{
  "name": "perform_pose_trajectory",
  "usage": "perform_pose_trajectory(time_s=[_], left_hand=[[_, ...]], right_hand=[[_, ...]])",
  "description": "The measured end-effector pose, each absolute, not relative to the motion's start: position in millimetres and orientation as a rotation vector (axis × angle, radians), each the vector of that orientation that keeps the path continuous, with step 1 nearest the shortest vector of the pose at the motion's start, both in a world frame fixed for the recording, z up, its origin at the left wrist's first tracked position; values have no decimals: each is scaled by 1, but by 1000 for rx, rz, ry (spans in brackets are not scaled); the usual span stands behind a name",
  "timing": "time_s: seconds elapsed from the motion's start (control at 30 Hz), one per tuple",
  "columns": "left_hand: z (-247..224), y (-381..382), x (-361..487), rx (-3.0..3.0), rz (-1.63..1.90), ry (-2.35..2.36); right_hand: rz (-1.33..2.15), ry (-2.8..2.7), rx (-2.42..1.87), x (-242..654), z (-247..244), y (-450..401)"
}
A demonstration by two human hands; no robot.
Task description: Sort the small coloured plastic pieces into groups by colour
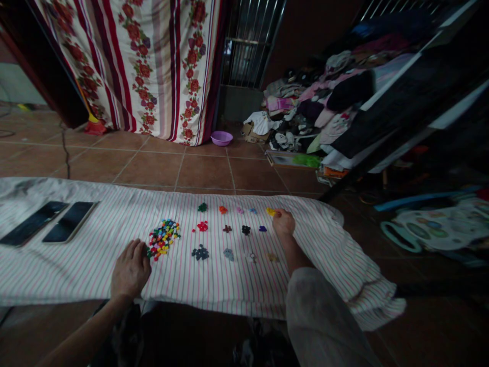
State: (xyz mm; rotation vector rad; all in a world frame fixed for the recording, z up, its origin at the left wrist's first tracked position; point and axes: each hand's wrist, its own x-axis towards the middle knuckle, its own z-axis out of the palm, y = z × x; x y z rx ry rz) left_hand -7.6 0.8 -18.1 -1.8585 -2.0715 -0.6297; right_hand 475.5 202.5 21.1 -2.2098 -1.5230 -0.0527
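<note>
My left hand (132, 269) lies on the striped cloth with its fingers stretched out. Its fingertips touch the left edge of a mixed heap of small coloured beads (164, 237). Over at the far right of the sorted piles, my right hand (283, 223) has its fingers drawn together at the small yellow pile (270, 211); what they pinch, if anything, is hidden. Between the hands lie little single-colour piles: green (202, 207), orange (222, 209), red (202, 226), black (245, 230), dark blue (262, 229), dark grey (200, 252), light grey (228, 254) and tan (272, 257), among others.
Two phones (69, 223) lie on the left of the striped cloth (114, 214). Beyond the table, a purple basin (221, 138) and a red broom (94, 126) stand on the tiled floor. A heap of clothes (305, 107) fills the back right.
</note>
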Motion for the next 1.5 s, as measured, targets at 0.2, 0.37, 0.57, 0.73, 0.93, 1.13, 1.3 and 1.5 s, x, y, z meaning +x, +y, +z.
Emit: perform_pose_trajectory(time_s=[0.2, 0.37, 0.57, 0.73, 0.93, 1.13, 1.3, 1.5], left_hand=[[-18, 1, -8, -1886, -628, -2073], [-17, 1, -7, -1898, -672, -2104], [-11, 0, -2, -1876, -651, -2210], [-8, -1, 2, -1875, -674, -2228], [-8, 0, 3, -1870, -761, -2243], [-6, -1, 5, -1868, -766, -2233], [-4, -1, 7, -1848, -770, -2264], [-4, -1, 7, -1848, -794, -2257]], right_hand=[[-46, -1459, -2122, 476, 19, 197], [-38, -1449, -1918, 460, 15, 188], [23, -1448, -1579, 402, 17, 162], [307, -1546, -1318, 309, 22, 112], [629, -1796, -1305, 210, 30, 60], [580, -1920, -1527, 167, 30, 59], [541, -2032, -1646, 158, 26, 65], [472, -2038, -1725, 153, 24, 62]])
